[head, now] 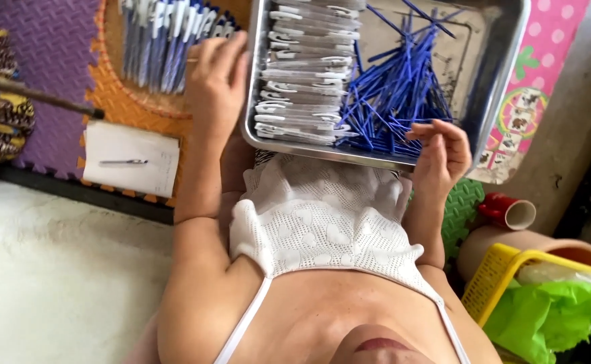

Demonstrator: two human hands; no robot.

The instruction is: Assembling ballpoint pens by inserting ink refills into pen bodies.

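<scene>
- The metal tray (504, 81) rests on the person's lap, not on a counter. I judge that any shift of the knees could tilt it and send its contents sliding toward the near rim, just under both hands.
- The right hand (440, 152) hovers at the near edge of the blue refills (393, 94), its fingers (425, 131) curled and pinched on what looks like one thin refill. The heap is tangled and crisscrossed, so pulling one out may drag others over the rim just below the fingers.
- The left hand (216, 84) lies across the tray's far-left rim, its fingers (231, 50) stretched toward the finished pens (167, 40) in the basket beyond. They seem to pinch a slim pen, though I cannot tell for sure; a loose hold could drop it onto the foam mat (46, 61).
- The clear barrels (309, 74) are stacked in a neat row between the two hands; a brush from the left wrist could knock the row askew.
- A paper (130, 158) with a pen on it lies on the mat, left of the left arm and well apart from the tray.
</scene>
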